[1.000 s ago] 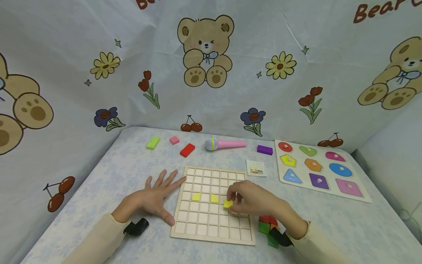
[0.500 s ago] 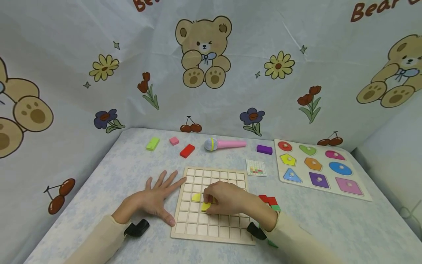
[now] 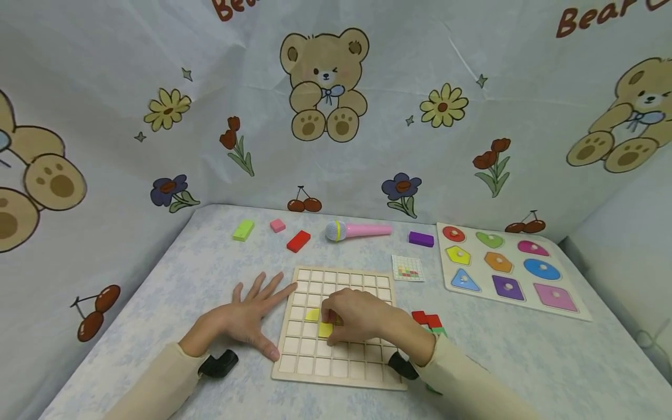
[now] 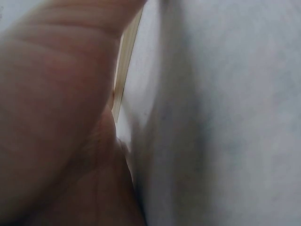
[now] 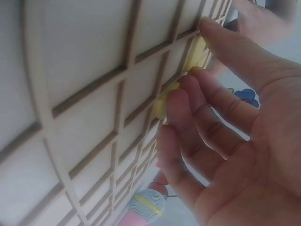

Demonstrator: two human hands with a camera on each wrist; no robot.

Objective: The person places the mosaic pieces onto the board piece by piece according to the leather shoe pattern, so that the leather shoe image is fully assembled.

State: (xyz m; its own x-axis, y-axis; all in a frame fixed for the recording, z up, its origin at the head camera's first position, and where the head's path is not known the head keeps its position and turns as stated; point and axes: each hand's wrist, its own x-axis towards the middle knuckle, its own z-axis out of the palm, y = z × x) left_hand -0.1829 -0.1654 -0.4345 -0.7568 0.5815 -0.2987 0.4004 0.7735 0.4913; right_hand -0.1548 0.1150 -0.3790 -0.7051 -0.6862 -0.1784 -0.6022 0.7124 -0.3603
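A wooden grid board (image 3: 336,382) lies on the table with pale square cells. My right hand (image 3: 359,318) is over its middle, thumb and index finger at opposite edges of a yellow square tile (image 3: 325,330) that sits flat at a cell. In the right wrist view the thumb and index fingertips border this yellow tile (image 5: 195,52). One yellow tile (image 3: 312,315) lies in the row behind, and another is mostly hidden by the right hand. My left hand (image 3: 249,315) rests spread at the board's left edge, index fingertip and thumb touching the frame.
Red and green tiles (image 3: 433,321) lie right of the board, partly under the right forearm. Behind the board are a small pattern card (image 3: 408,268), a pink toy microphone (image 3: 362,230), and red (image 3: 298,241), green (image 3: 244,230), pink and purple blocks. A shape puzzle (image 3: 511,271) lies at the right.
My right hand has moved left across the board with the yellow tile, which has settled flat at a cell in front of the other yellow tiles. The left hand has stayed put.
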